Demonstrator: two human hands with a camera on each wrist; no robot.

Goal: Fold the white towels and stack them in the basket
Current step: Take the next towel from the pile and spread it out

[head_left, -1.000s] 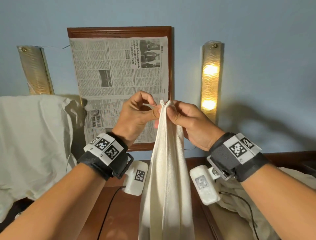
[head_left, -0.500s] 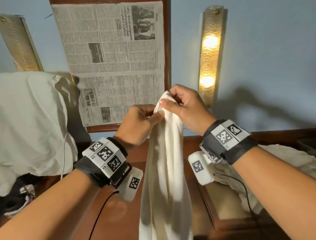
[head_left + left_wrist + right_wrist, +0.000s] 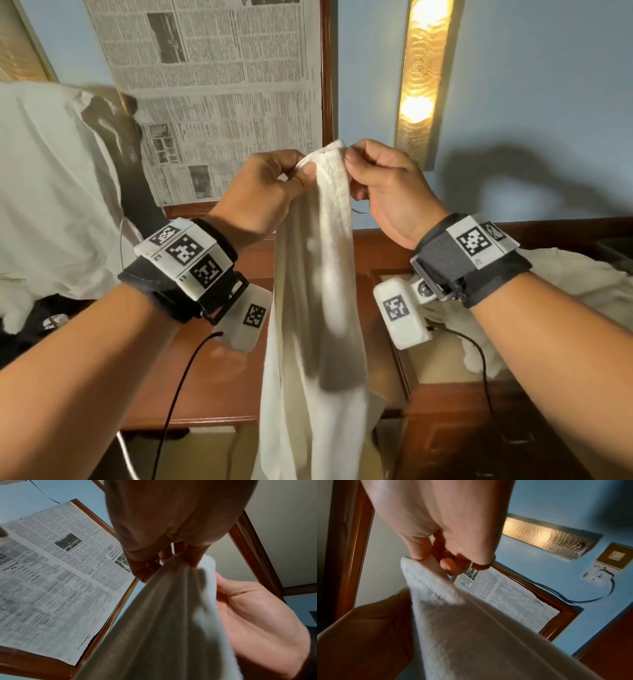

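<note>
The towel (image 3: 318, 274) was held aloft over the wooden desk (image 3: 205, 387), its top edge pinched by the left hand (image 3: 265, 192) and the right hand (image 3: 387, 186), close together. For a clean fold, corners should be matched and the edge drawn taut. Soft ribbed terry was seen, draped in long limp pleats. No basket was seen.

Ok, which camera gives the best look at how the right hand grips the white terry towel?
Right wrist view: the right hand pinches the white terry towel at its top hem, thumb and fingertips plain. The head view shows the hand from behind, its fingertips mostly hidden. The left wrist view shows only its palm.
</note>
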